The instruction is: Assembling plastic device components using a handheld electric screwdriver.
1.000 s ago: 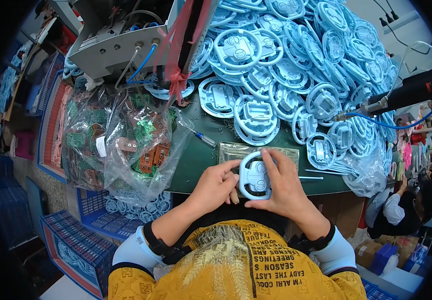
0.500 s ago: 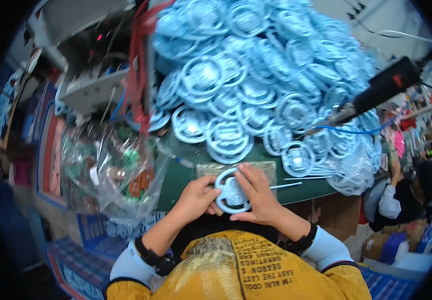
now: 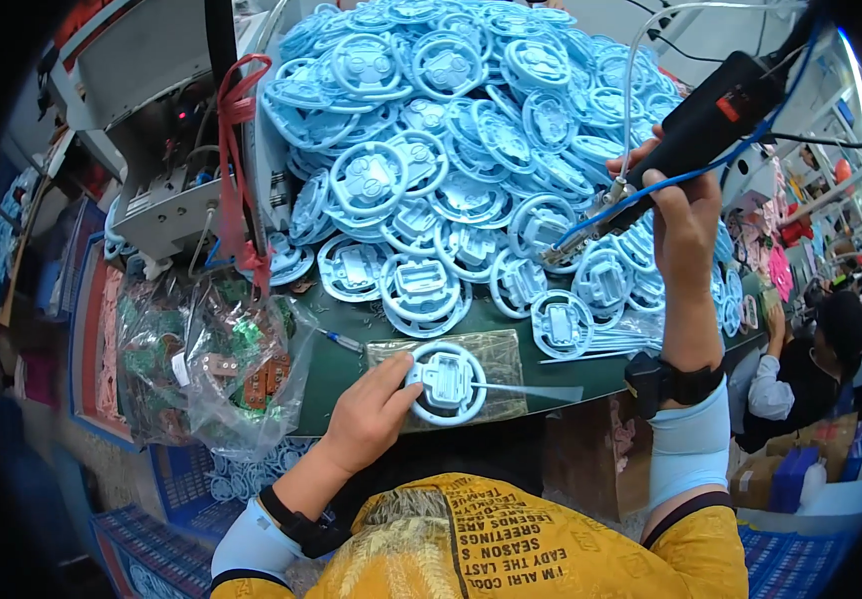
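My left hand (image 3: 369, 414) holds the left rim of a light-blue plastic toy steering wheel (image 3: 444, 369), its thumb on the rim. The wheel lies flat, its recessed centre facing up, on a yellowish mat (image 3: 506, 364) at the table's front. A thin pale stick (image 3: 526, 387) reaches out from the wheel's right side. Up on the right, my right hand (image 3: 685, 215) is wrapped round a black powered screwdriver (image 3: 705, 125) with a blue tube along it. Its metal tip points down-left, over a large heap of similar light-blue wheels (image 3: 471, 200).
Left of the mat, a clear plastic bag (image 3: 241, 364) holds green and brown circuit boards. A grey machine (image 3: 166, 210) with red ribbon stands behind it. A small blue-tipped tool (image 3: 341, 340) lies near the mat. Another person (image 3: 800, 369) sits at the far right.
My right hand has left the wheel and moved up right onto the screwdriver. My left hand still holds the wheel, which now lies on the mat with its recessed centre showing.
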Motion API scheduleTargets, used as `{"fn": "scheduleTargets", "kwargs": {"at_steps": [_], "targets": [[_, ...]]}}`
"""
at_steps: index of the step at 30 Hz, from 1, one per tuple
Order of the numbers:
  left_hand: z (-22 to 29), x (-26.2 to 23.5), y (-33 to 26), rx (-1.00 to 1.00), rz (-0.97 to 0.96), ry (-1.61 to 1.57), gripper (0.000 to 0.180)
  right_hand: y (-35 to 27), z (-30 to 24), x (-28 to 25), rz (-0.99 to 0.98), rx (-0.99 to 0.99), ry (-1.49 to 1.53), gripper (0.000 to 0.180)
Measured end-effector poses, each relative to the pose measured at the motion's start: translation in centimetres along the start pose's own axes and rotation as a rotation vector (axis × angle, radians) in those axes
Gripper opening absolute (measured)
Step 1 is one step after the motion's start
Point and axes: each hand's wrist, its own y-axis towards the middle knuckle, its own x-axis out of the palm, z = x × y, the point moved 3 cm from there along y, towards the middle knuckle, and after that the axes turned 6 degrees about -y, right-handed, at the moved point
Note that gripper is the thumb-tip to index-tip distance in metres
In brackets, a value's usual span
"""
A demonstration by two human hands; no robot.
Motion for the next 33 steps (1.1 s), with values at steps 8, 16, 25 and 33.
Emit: {"fn": "scheduleTargets", "kwargs": {"at_steps": [8,16,25,33], "targets": [[0.4,1.0,4.0,-0.209,0.107,-0.047,0.031,-0.8,-6.8,8.6,-0.017,-0.025,0.437,0.040],[-1.2,-0.7,1.2,-0.215,-0.012,0.115,0.042,-1.5,-9.1,5.2,0.028,-0.091,0.316,0.042],[1.2,2.2,0.2,-0.200,-0.237,-0.037,0.078,-2.7,-5.5,9.4,0.084,-0.033,0.205,0.041],[1.2,2.2,0.3,-0.219,-0.213,-0.039,0.080,-2.7,-4.8,10.9,0.082,0.016,0.170,0.040]]}}
